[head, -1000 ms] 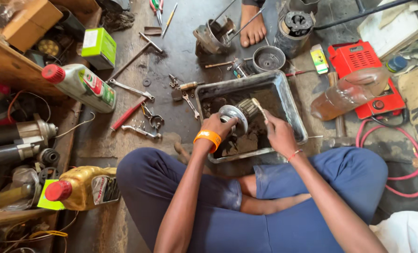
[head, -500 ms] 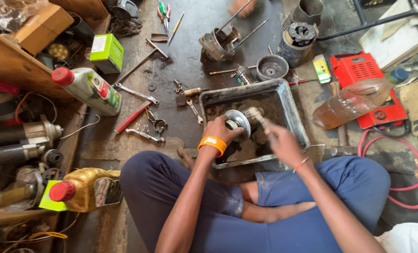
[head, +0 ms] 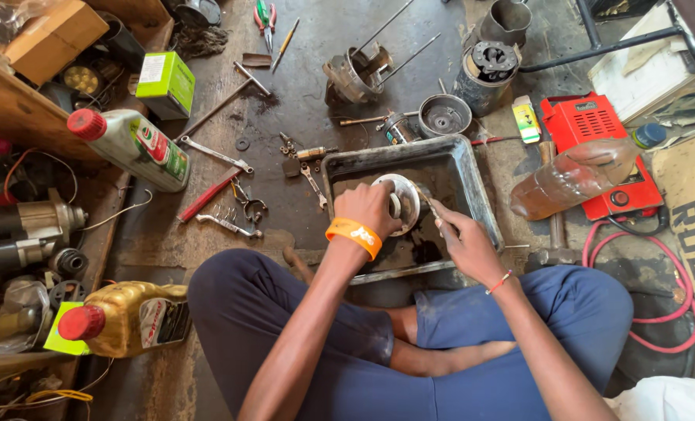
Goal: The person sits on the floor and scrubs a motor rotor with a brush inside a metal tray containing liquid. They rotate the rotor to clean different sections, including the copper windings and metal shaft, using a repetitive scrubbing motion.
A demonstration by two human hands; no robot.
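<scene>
A person sits cross-legged on a dark, dirty floor (head: 316, 47), and tools and parts lie all around.

Right in front of the knees is a gray metal tray (head: 472, 183) with dark, wet muck inside. The left hand (head: 367, 206) is closed around a round silver metal part (head: 402, 204) and holds it up over the middle of the tray. The right hand (head: 464, 245), at 4 o'clock from the part, is shut tight on a small brush (head: 427, 201), and the brush tip touches the part.

At 8 o'clock from the tray, near the left knee, a gold oil bottle with a red cap (head: 117, 318) lies on its side. At 9 o'clock lie wrenches (head: 226, 224) and a red-handled tool (head: 207, 195). Farther, at 10 o'clock, a gray bottle with a red cap (head: 133, 144) lies tipped, and a green box (head: 164, 82) sits past it.

At 3 o'clock a clear plastic bottle with brown liquid (head: 569, 179) lies across a red machine (head: 601, 152). A red hose (head: 671, 312) loops beside the right knee.

Just past the tray at 12 o'clock sits a small round bowl-shaped part (head: 443, 115), and farther still a motor part with long rods (head: 359, 70).

The floor between the tray's far edge and those parts is a thin bare strip. More bare floor is at 11 o'clock.
</scene>
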